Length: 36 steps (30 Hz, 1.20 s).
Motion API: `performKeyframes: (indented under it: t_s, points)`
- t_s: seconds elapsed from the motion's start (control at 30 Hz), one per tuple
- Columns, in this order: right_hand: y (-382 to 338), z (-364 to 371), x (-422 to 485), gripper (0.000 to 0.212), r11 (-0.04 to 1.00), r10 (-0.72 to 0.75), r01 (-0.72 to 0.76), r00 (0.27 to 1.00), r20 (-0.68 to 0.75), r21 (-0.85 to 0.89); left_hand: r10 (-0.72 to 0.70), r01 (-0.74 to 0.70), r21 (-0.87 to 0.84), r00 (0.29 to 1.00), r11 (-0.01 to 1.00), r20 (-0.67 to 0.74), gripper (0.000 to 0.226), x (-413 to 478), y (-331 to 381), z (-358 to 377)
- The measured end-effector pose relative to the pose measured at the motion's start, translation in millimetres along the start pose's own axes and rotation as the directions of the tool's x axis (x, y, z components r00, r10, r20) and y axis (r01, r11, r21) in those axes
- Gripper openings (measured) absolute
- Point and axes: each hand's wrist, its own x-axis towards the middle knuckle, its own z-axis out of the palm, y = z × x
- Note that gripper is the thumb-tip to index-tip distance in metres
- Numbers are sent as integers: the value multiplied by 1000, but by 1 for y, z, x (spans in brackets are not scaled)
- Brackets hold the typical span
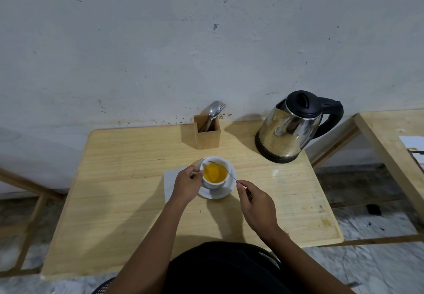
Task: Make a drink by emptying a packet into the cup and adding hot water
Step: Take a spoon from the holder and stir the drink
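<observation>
A white cup (218, 184) stands on a white saucer (226, 190) in the middle of the wooden table (128, 202). Orange-yellow liquid fills the cup. My left hand (187, 184) grips the cup's left side at its handle. My right hand (257, 204) pinches the stem of a thin metal spoon (226, 171), which lies across the cup's rim with its bowl at the far left edge. A steel kettle (291, 130) with a black lid and handle stands at the back right of the table. No packet shows.
A wooden holder (207, 133) with a spoon and fork stands at the back centre against the wall. A white napkin (171, 181) lies under my left hand, left of the saucer. A second wooden table (390, 137) stands to the right.
</observation>
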Motion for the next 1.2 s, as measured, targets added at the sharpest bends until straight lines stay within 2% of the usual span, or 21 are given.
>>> performKeyframes:
  t_s: [0.53, 0.83, 1.0, 1.07, 1.13, 1.2]
  points:
    - [-3, 2, 4, 24, 997, 61, -62, 998, 11, 49, 0, 0, 5, 1000, 1000, 1, 21, 0, 0, 0]
    - [-3, 1, 2, 27, 977, 142, -139, 990, -5, 164, 5, -5, 13, 1000, 1000, 1, 16, -2, 2, -1]
    - [-3, -3, -1, 21, 950, 197, -188, 980, -10, 247, 8, -8, 10, 1000, 1000, 5, 11, -2, 2, -1]
    - [0, -4, -4, 18, 961, 183, -182, 983, 12, 207, 6, -6, 14, 1000, 1000, 7, 13, -1, 2, -1]
    - [3, -4, -8, 15, 987, 127, -131, 991, 43, 97, 2, -2, 11, 1000, 1000, 7, 18, -1, 1, -1]
    - [4, -4, -12, 13, 992, 96, -100, 994, 58, 80, -1, 1, 5, 1000, 1000, 8, 20, -2, 2, -1]
